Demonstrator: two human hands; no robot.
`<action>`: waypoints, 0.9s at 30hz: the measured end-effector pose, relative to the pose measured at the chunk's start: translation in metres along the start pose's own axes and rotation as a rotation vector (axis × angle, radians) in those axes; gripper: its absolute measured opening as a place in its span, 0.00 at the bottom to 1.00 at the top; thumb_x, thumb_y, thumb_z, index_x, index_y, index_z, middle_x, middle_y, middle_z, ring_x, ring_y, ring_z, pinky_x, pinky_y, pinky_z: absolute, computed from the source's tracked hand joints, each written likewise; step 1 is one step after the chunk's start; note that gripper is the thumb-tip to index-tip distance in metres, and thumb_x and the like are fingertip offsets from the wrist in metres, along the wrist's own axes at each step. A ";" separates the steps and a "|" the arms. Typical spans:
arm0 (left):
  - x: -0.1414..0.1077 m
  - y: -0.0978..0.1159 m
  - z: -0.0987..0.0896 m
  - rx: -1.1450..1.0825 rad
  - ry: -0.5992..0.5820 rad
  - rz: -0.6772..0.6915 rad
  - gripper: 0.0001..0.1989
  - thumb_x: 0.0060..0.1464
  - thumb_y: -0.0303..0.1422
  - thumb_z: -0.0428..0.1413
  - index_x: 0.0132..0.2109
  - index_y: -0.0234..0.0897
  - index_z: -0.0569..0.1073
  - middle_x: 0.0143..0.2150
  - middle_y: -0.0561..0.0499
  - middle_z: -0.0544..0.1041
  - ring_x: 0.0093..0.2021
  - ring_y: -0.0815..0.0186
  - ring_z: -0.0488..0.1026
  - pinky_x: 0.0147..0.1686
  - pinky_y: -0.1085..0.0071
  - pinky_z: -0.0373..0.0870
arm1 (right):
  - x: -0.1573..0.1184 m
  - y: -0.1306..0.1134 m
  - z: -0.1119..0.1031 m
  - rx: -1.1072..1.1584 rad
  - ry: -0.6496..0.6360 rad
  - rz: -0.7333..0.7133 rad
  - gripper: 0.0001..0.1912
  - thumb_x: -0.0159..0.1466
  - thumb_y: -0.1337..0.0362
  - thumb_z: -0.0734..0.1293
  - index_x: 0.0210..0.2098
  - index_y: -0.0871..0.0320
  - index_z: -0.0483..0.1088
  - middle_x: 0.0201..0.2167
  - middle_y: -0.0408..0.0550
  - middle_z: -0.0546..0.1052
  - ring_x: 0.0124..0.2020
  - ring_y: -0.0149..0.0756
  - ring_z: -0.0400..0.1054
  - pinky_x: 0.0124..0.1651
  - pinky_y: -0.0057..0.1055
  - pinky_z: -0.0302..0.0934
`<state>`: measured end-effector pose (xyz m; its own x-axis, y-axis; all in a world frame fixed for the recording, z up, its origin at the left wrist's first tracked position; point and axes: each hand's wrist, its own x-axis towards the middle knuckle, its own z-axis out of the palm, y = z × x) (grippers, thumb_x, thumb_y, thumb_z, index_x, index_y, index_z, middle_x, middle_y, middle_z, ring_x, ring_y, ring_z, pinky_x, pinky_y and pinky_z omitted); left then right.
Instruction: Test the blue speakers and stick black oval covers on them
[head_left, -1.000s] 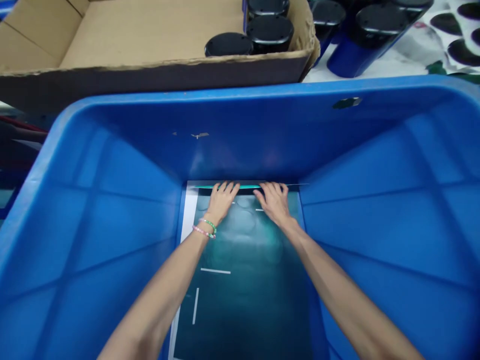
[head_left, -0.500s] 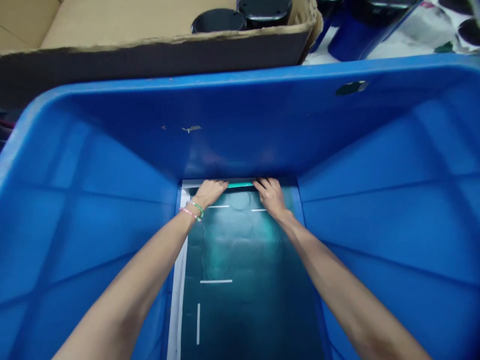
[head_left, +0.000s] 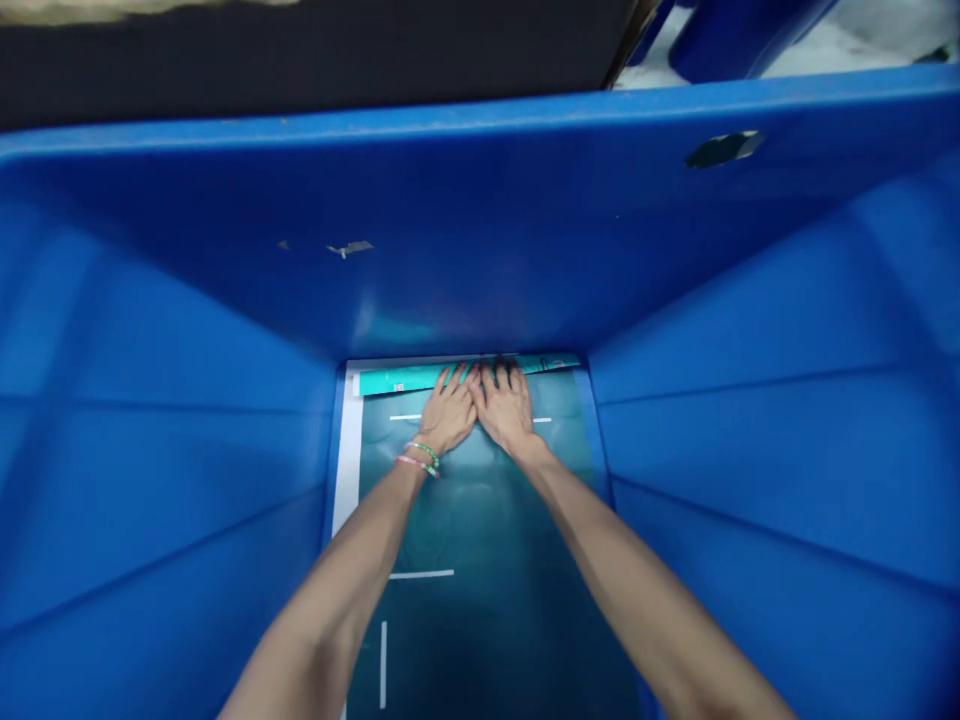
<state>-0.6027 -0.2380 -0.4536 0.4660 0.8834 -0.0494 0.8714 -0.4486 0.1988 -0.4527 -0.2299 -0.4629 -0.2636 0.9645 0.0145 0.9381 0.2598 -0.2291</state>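
Observation:
Deep in a large blue bin (head_left: pixel 480 250), a dark green sheet (head_left: pixel 495 600) with white line marks covers the bottom. Its far edge is folded over into a lighter teal strip (head_left: pixel 397 380) with small print, against the far wall. My left hand (head_left: pixel 450 408), with pink and green beaded bracelets (head_left: pixel 420 459) on the wrist, lies flat with fingers spread on the fold. My right hand (head_left: pixel 506 405) lies beside it, touching it, fingers also spread over the strip. A white border (head_left: pixel 349 440) runs along the sheet's left side.
The bin's high walls rise on the left, right and far side, with a hole (head_left: pixel 724 150) in the far wall. Beyond the rim stand a dark cardboard box side (head_left: pixel 315 60) and a blue cylindrical object (head_left: pixel 739 35).
Both hands have moved inward from the sides until they meet, and now lie flatter. More of the folded teal strip shows on either side. The view has tilted down into the bin.

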 end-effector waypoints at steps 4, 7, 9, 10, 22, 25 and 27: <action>-0.014 -0.010 0.001 -0.033 0.009 -0.051 0.23 0.61 0.37 0.54 0.61 0.38 0.63 0.65 0.43 0.61 0.63 0.51 0.61 0.60 0.44 0.58 | -0.005 0.024 -0.002 0.004 -0.022 0.015 0.22 0.67 0.58 0.64 0.59 0.57 0.63 0.62 0.54 0.63 0.60 0.49 0.59 0.60 0.55 0.54; -0.036 -0.030 -0.004 -0.030 0.050 -0.177 0.24 0.61 0.36 0.54 0.62 0.38 0.62 0.66 0.42 0.60 0.64 0.50 0.60 0.60 0.43 0.58 | -0.011 0.047 -0.006 0.002 -0.015 0.080 0.24 0.67 0.58 0.64 0.60 0.57 0.61 0.64 0.54 0.60 0.63 0.51 0.56 0.62 0.57 0.50; -0.046 -0.037 -0.004 -0.030 0.095 -0.281 0.24 0.61 0.37 0.54 0.62 0.39 0.62 0.67 0.42 0.59 0.64 0.50 0.58 0.61 0.43 0.56 | -0.014 0.056 -0.008 -0.004 -0.012 0.120 0.24 0.67 0.58 0.64 0.61 0.57 0.61 0.64 0.54 0.60 0.63 0.51 0.55 0.62 0.58 0.50; -0.049 -0.038 -0.003 -0.033 0.122 -0.338 0.24 0.61 0.37 0.54 0.63 0.39 0.61 0.67 0.42 0.58 0.65 0.49 0.57 0.61 0.42 0.54 | -0.015 0.059 -0.009 -0.009 -0.012 0.135 0.24 0.67 0.58 0.64 0.60 0.57 0.61 0.63 0.54 0.61 0.63 0.51 0.56 0.62 0.57 0.50; -0.080 -0.041 -0.017 -0.137 0.330 -0.642 0.27 0.59 0.40 0.55 0.63 0.39 0.60 0.68 0.42 0.56 0.64 0.48 0.57 0.59 0.43 0.58 | -0.020 0.049 -0.031 0.015 0.082 0.301 0.25 0.66 0.59 0.65 0.60 0.57 0.61 0.64 0.55 0.60 0.62 0.52 0.55 0.61 0.58 0.51; -0.104 -0.032 -0.023 -0.162 0.396 -0.740 0.27 0.59 0.40 0.56 0.63 0.39 0.60 0.68 0.42 0.55 0.65 0.47 0.56 0.60 0.42 0.56 | -0.055 0.023 -0.041 0.039 0.090 0.204 0.24 0.67 0.59 0.65 0.61 0.57 0.60 0.65 0.54 0.57 0.63 0.52 0.54 0.61 0.57 0.50; -0.109 -0.024 -0.019 -0.201 0.372 -0.746 0.27 0.58 0.40 0.56 0.62 0.39 0.61 0.67 0.42 0.55 0.64 0.47 0.57 0.59 0.42 0.58 | -0.084 0.008 -0.037 0.072 0.025 0.069 0.23 0.66 0.57 0.65 0.59 0.56 0.62 0.64 0.53 0.60 0.62 0.50 0.57 0.61 0.55 0.53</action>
<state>-0.6772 -0.3206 -0.4342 -0.3300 0.9405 0.0811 0.8696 0.2695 0.4137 -0.4145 -0.3070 -0.4301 -0.1928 0.9810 0.0202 0.9350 0.1899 -0.2995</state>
